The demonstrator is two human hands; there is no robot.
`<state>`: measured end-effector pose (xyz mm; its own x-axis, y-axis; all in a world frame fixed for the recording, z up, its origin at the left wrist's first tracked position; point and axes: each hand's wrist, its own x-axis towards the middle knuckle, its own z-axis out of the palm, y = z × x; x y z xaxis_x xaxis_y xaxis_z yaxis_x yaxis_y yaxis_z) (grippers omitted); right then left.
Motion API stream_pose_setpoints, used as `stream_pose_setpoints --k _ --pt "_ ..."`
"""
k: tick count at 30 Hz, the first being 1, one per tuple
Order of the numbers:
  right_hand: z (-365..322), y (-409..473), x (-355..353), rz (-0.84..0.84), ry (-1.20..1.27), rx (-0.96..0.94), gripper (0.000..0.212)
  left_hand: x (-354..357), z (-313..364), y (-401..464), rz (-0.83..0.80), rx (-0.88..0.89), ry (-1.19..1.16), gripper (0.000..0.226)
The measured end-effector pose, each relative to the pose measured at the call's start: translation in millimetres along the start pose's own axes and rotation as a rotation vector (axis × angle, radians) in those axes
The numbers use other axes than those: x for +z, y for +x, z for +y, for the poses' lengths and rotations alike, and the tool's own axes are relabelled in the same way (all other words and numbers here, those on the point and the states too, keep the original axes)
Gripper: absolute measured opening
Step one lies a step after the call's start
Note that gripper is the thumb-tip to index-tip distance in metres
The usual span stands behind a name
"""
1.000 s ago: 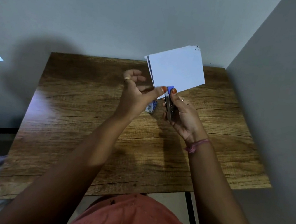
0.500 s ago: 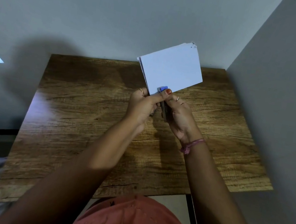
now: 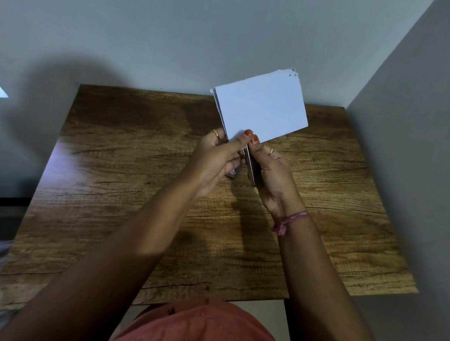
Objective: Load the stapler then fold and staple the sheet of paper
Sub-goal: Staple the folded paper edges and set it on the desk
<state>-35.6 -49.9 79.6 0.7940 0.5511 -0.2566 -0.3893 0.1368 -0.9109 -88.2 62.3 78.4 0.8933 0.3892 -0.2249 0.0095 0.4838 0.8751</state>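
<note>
Above a wooden table (image 3: 133, 185), the left hand (image 3: 213, 159) and right hand (image 3: 273, 175) close together on a stapler (image 3: 251, 166), thumbs pinching the lower corner of a folded sheet of paper (image 3: 260, 108) held upright. A small box (image 3: 233, 172) lies on the table behind the left hand, its print unreadable.

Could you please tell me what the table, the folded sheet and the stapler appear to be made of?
Table: wood or wood-look laminate, brown with a dark grain and a slight sheen where the light falls. Sheet: thin white matte paper, folded, its layers showing at the left edge. Stapler: mostly hidden between the hands; the visible strip looks like grey, slightly shiny metal, though I can't be sure.
</note>
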Motion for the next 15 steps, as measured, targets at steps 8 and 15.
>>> stream_pose_setpoints --k 8,15 --pt "-8.9 -2.4 -3.8 -0.087 0.031 0.023 0.022 -2.2 10.9 4.4 0.040 0.009 -0.067 0.020" --pt "-17.1 -3.7 -8.7 -0.098 0.122 -0.001 0.025 -1.7 13.1 -0.9 0.018 0.041 -0.076 0.018"
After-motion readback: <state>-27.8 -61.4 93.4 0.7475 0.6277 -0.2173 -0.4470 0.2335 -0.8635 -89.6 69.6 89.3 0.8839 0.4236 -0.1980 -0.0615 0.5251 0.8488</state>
